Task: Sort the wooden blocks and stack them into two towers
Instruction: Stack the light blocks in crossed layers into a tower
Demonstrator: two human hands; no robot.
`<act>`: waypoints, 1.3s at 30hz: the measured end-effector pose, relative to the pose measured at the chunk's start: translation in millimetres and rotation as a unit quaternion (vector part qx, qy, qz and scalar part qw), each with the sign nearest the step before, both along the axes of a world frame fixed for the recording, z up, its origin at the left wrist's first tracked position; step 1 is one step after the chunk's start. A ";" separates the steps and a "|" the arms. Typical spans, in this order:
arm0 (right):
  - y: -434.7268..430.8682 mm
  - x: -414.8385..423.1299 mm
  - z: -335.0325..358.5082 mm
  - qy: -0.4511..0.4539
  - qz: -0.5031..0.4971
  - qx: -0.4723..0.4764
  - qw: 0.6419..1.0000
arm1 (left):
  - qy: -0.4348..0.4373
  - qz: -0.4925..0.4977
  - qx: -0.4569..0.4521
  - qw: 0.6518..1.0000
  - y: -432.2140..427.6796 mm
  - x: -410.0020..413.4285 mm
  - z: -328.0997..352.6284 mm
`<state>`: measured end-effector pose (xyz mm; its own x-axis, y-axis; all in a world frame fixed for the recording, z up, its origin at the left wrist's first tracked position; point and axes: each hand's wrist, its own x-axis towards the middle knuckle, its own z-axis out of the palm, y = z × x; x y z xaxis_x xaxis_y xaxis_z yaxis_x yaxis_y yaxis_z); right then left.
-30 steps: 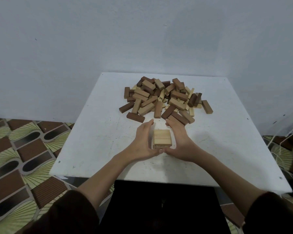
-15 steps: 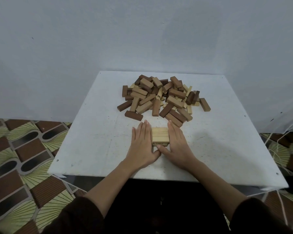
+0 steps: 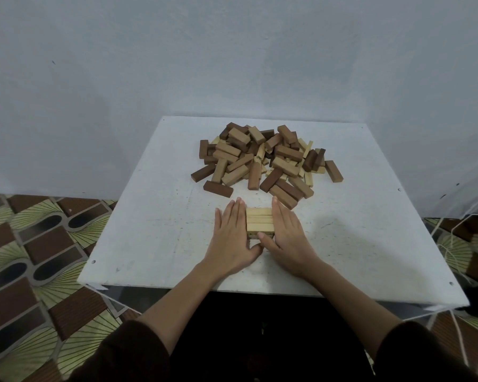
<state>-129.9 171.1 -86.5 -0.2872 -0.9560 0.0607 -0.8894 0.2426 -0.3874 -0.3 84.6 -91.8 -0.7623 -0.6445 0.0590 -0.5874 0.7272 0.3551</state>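
- Pale wooden blocks, laid side by side as a low squared stack (image 3: pixel 259 223), sit on the white square surface (image 3: pixel 149 216) directly between the two grips, touching both.
- Three blocks show on top. A lower layer seems to peek out on the near side, but the count is unclear.
- The left grip (image 3: pixel 232 235), a bare hand, is spread flat with straight fingers, its inner edge pressed against the stack's left end. The right grip (image 3: pixel 286 232) mirrors it on the other end. Neither curls round a block, and the thumbs meet at the stack's near side.
- This looks like squaring up the base of the first tower. No second tower is begun, so the task is early.
- Just beyond the fingertips lies a loose heap of dark brown, tan and pale wooden blocks (image 3: pixel 262 158), still unsorted. Its nearest dark blocks lie close to the right grip's fingertips.
- Risks:
  - Uneven squeezing could skew the layer or buckle the middle block upward.
  - Drawing a palm away carelessly could drag an end block out of line.
  - A forward reach into the heap could knock the stack with a wrist or dark sleeve (image 3: pixel 127 354).
- Outside the left grip, past the surface's edge, is brown-and-green patterned floor tiling (image 3: pixel 25 257).
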 end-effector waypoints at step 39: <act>5.1 0.3 -0.9 0.112 -0.006 0.068 0.991 | -0.043 0.004 -0.013 0.999 0.2 1.3 0.9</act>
<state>-129.5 176.2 -87.4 -0.2927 -0.9562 -0.0045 -0.9460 0.2903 -0.1445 0.9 84.8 -90.9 -0.7597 -0.6502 0.0092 -0.6215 0.7301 0.2842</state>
